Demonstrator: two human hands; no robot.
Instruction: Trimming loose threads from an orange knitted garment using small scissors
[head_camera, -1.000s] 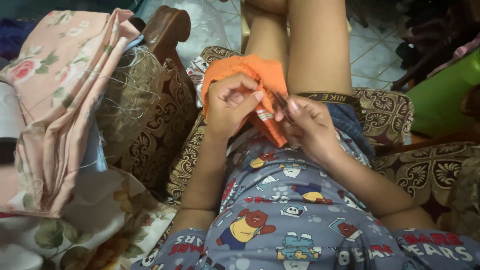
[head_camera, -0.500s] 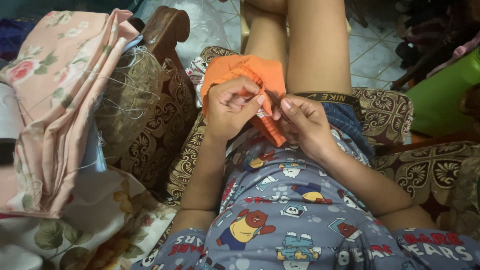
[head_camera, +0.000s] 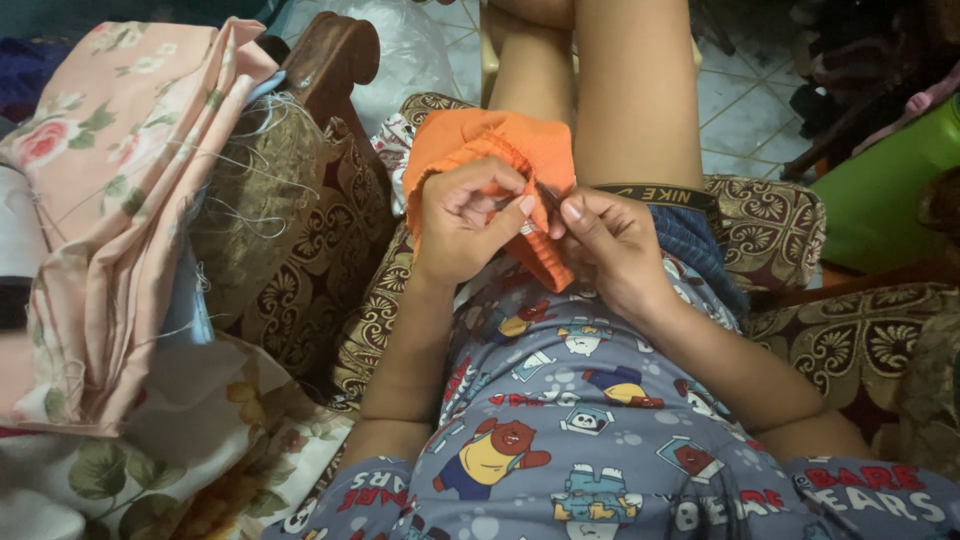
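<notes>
Grey-blue short-sleeved shirt (head_camera: 590, 440) printed with cartoon bears; arms bare.

To your left, a pink floral cloth (head_camera: 110, 200) drapes over the carved wooden armrest (head_camera: 335, 60); loose threads (head_camera: 250, 170) beside it; a green container (head_camera: 890, 190) far right.

A single view is given, taken from a camera worn on the head and aimed steeply down along the seated body. The lap is seen close up, with an armchair (head_camera: 770, 225) framed around it and tiled floor (head_camera: 740, 110) at the top edge.
</notes>
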